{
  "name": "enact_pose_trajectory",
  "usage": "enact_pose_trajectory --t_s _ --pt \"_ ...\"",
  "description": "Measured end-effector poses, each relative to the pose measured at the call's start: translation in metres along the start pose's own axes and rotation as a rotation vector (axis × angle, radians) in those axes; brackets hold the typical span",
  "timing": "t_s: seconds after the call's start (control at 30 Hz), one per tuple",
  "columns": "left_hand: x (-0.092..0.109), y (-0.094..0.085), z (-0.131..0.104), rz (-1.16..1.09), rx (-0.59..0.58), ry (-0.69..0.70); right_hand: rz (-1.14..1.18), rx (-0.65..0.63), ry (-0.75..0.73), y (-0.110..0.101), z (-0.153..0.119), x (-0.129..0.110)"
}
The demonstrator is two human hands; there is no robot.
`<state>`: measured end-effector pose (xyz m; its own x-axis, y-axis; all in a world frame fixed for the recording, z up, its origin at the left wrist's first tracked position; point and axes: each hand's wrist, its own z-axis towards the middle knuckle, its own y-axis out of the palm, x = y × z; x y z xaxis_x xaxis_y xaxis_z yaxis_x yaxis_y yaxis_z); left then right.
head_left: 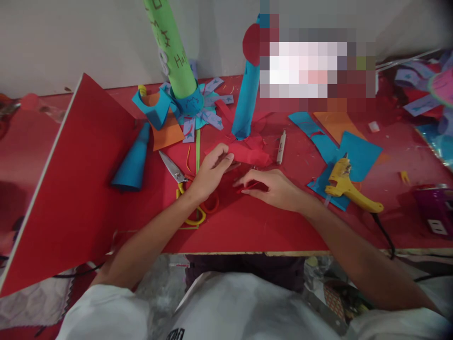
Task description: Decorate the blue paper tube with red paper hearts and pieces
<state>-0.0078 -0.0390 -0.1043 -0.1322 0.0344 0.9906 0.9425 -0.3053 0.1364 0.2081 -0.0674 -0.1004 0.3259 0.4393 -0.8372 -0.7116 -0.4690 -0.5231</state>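
My left hand point(214, 169) is closed on the near left edge of a crumpled red piece point(253, 155), paper or cloth, its thumb pressed on top. Just to the right, my right hand point(274, 188) has its thumb and forefinger curled round what looks like a small red strip point(246, 190), hard to tell from the red tabletop. A blue paper tube point(245, 101) stands upright behind the red piece, with a dark red disc point(252, 45) near its top. Yellow-handled scissors point(173, 167) lie beside my left wrist, partly under the forearm. A capped marker point(281, 148) rests beyond my right hand.
On the right a yellow glue gun point(341, 182) lies over blue paper scraps point(361, 153), its cord running over the table edge. A blue cone point(132, 163) leans by a tall red board point(76, 189) on the left. A green lettered tube point(177, 61) stands behind.
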Motion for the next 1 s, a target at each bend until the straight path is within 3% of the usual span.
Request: enact_pose_trajectory --t_s 0.37,0.6,1.0 --pt "0.0040 -0.0018 -0.0012 0.509 -0.123 0.107 -0.053 -0.046 -0.013 -0.0059 -0.0021 -0.0023" --pt "-0.0021 -0.0003 -0.0010 0.430 -0.062 0.145 -0.038 -0.081 0.013 -0.0088 -0.0003 -0.0070" --pt "0.0000 0.0003 -0.0031 0.479 -0.083 0.134 -0.085 -0.108 0.016 -0.0094 -0.0006 -0.0063"
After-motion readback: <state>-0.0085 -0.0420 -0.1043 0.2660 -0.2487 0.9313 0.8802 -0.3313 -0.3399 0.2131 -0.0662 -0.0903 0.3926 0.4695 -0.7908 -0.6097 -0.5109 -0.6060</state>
